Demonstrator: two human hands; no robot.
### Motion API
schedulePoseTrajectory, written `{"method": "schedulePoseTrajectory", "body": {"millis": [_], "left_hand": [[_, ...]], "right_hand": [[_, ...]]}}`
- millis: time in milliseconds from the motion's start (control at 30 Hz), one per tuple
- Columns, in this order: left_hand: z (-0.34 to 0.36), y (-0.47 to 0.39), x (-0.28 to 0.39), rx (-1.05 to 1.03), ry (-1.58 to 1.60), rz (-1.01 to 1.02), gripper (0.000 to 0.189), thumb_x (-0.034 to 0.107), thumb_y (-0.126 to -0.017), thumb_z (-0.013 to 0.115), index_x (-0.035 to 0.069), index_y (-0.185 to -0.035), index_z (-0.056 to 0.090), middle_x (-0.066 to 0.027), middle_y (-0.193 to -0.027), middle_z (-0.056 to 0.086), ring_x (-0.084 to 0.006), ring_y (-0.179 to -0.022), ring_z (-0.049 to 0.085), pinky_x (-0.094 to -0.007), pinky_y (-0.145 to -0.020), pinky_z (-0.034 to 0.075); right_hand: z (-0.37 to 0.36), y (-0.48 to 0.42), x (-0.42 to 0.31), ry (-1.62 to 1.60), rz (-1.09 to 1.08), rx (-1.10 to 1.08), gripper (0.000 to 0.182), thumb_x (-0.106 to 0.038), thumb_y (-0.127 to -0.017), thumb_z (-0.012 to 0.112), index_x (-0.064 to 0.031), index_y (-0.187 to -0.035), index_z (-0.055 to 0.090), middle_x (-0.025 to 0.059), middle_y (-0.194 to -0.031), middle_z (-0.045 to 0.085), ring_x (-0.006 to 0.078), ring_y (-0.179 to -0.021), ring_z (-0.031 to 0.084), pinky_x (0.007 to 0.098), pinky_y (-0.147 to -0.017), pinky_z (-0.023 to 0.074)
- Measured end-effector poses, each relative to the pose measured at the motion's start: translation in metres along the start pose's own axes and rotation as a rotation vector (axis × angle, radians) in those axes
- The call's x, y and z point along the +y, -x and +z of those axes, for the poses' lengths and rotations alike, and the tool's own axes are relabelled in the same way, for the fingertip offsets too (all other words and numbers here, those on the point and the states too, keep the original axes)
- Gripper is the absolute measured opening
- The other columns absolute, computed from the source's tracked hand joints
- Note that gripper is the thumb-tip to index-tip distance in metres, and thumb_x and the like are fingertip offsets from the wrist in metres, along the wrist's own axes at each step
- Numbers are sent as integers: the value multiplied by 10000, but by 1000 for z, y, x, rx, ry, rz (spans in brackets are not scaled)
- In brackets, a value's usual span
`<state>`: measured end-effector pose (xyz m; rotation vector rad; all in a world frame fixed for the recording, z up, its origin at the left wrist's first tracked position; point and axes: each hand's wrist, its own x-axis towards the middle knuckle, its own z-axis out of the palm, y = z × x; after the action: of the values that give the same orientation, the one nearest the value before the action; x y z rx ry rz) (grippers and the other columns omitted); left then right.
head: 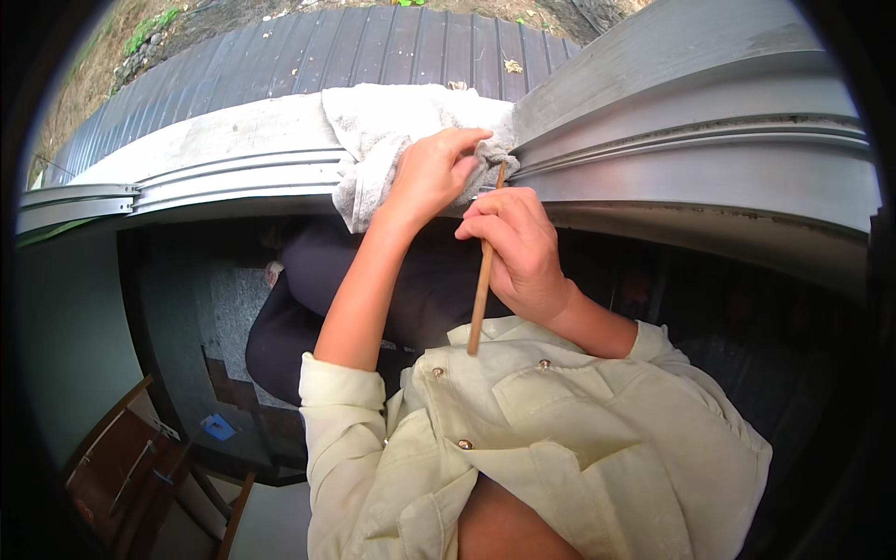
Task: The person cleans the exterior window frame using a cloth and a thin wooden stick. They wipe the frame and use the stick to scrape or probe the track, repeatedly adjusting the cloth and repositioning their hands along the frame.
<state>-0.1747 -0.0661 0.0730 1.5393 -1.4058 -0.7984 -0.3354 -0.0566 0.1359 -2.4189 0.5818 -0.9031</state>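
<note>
My right hand [518,245] is closed around a thin wooden stick [479,301]. The stick's upper tip reaches a bunched fold of white terry towel at the corner of the window frame, and its lower end points back toward my shirt. Over the towel [364,133] lies my left hand [435,164], index finger and thumb spread around the fold. Its other fingers are hidden, so whether they grip the cloth cannot be told. The towel drapes across the metal sill and the sliding-window tracks [245,171], with one corner hanging over the inner edge.
At the right rises the metal window jamb [700,161], its grooves dirty. Outside lies dark corrugated metal sheeting [392,45] with dry leaves. Below the sill are my dark-clothed legs [336,280]. A brown wooden chair [119,462] and a blue item [218,426] are at lower left.
</note>
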Motion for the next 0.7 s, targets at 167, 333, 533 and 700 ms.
{"method": "schedulePoseTrajectory", "body": {"millis": [167,333,533,700], "left_hand": [[-23,41,28,-40,-120,207,561,-107,-700,550,97,-1220,599,-175,-1229,538,-371,-1096,551,-413,-891,475],[-23,91,48,80,79,270,492,-52,-748,666,76,-1221,615,-170,-1217,537,-292,-973,581,-361,-836,502],[6,81,44,514,677,171,234,137,-995,446,6,-844,569,-94,-842,560,-206,-783,506,-318,-775,435],[5,44,51,516,1115,184,469,279,-1059,296,72,-648,389,-18,-566,333,-159,-566,324,-303,-585,322]], "right_hand": [[12,2,8,80,101,-90,131,69,-699,596,-41,-769,584,96,-843,576,301,-833,545,370,-730,430],[29,-1,20,129,93,-40,52,-33,-719,591,-55,-756,561,95,-773,505,313,-800,489,416,-716,389],[47,-21,33,129,175,-54,137,-176,-785,633,-91,-873,570,99,-726,583,328,-708,553,421,-642,402],[63,-31,48,122,251,64,188,-245,-854,625,-93,-761,564,128,-582,561,344,-497,558,422,-468,413]]}}
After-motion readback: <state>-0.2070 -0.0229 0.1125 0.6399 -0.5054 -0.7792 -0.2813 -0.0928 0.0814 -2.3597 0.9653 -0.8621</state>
